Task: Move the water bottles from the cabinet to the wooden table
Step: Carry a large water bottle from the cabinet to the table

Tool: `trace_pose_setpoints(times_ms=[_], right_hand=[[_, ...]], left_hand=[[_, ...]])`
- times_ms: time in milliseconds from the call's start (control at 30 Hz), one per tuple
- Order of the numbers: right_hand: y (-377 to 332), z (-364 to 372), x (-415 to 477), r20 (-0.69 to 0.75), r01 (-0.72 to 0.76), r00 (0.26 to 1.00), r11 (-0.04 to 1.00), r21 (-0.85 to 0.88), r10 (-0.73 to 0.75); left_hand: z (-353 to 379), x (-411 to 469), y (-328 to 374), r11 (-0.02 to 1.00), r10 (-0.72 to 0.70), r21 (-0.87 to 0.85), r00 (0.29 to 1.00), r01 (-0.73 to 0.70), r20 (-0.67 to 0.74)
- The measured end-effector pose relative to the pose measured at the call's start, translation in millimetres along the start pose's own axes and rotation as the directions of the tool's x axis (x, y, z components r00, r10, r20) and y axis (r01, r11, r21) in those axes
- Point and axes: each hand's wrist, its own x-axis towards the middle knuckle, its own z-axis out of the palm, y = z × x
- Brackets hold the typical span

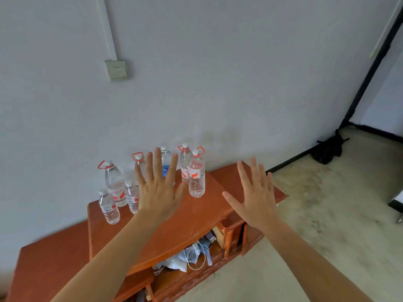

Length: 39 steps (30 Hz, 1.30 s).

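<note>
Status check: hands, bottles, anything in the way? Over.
Both open, empty: left hand, right hand. Seven water bottles upright on cabinet, none lifted. No obstruction seen.

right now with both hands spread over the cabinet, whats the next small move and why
Probably close the left hand round the bottle by its thumb. That hand and the right hand are open and hold nothing, every bottle stands on the cabinet, and this one has nothing in front of it.

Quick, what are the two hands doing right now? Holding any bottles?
Left hand: open, fingers spread, holding nothing.
Right hand: open, fingers spread, holding nothing.
</note>
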Motion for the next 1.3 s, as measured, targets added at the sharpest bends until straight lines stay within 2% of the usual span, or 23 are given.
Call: trace_pose_setpoints(times_ms=[133, 300, 533, 633, 733, 900, 1000, 1133, 1233, 1300], right_hand=[[25.0, 29.2, 45.6, 0.016, -0.07, 0.997, 0.997, 0.009, 0.07], [60.5, 106.8, 114.1, 0.136, -0.11, 0.986, 0.992, 0.062, 0.1], [110.2, 212.6, 201.5, 0.411, -0.106, 0.912, 0.974, 0.202, 0.014], [120.7, 244.8, 237.5, 0.498, -0.089, 0.866, 0.963, 0.254, -0.052], [133.6, 282.9, 281.5, 0.565, -0.068, 0.815, 0.947, 0.314, -0.129], [124.8, 340.6, 316.2, 0.647, -0.155, 0.737, 0.884, 0.442, -0.194], [107.1, 367.1, 318.2, 0.687, -0.238, 0.696, 0.836, 0.494, -0.208], [79.8, 406.0, 309.2, 0.709, -0.193, 0.651, 0.844, 0.5, -0.271], [57.8, 431.0, 294.2, 0.675, -0.08, 0.672, 0.876, 0.475, -0.304], [42.1, 442.4, 286.5, 0.61, 0.024, 0.714, 0.883, 0.469, -0.344]], left_hand=[[43.7, 51.9, 0.4, 0.999, 0.033, -0.012, 0.999, -0.032, 0.019], [125.8, 108.9, -2.9, 1.0, 0.016, 0.021, 0.989, -0.02, 0.144], [226.1, 200.3, 9.9, 0.999, -0.046, 0.03, 0.955, 0.039, 0.292], [251.4, 246.9, 23.8, 0.997, -0.071, -0.005, 0.955, 0.075, 0.288], [291.4, 296.7, 33.4, 0.983, -0.164, -0.03, 0.941, 0.181, 0.294], [340.2, 312.0, 38.7, 0.951, -0.276, -0.004, 0.859, 0.308, 0.431], [342.7, 295.8, 33.0, 0.947, -0.269, -0.096, 0.92, 0.306, 0.284], [341.1, 262.6, 8.8, 0.899, -0.362, -0.224, 0.927, 0.376, 0.101], [338.4, 227.8, -18.2, 0.837, -0.482, -0.298, 0.876, 0.459, -0.003], [333.8, 200.7, -35.3, 0.76, -0.598, -0.33, 0.801, 0.56, -0.017]])
